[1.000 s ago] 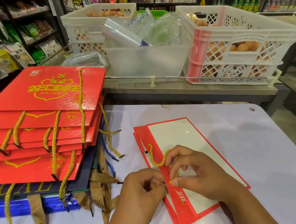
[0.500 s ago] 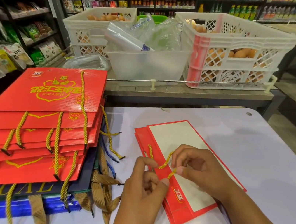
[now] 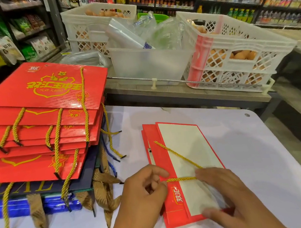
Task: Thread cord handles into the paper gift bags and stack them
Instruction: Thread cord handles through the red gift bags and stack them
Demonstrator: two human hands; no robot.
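A flat red gift bag (image 3: 186, 143) with a white panel lies on the white table (image 3: 255, 156) in front of me. A gold cord (image 3: 175, 154) runs from a hole near the bag's upper left edge diagonally down, bends, and returns left along the bag. My left hand (image 3: 144, 193) is at the bag's left edge, fingers curled, pinching the cord's end there. My right hand (image 3: 234, 199) lies spread over the bag's lower right part, a fingertip on the cord's bend. To the left rises a stack of red bags (image 3: 46, 110) with gold cord handles.
Navy and blue bags (image 3: 32, 207) with brown ribbon handles lie under the red stack. Behind the table, a counter holds two white crates of eggs (image 3: 235, 57), (image 3: 96, 24) and a clear bin (image 3: 147, 65) of plastic bags. Store shelves fill the background.
My right hand has let the cord loop go and slid right and down, spreading flat over the bag. The cord is now drawn out longer and straighter. My left hand stays at the bag's edge.
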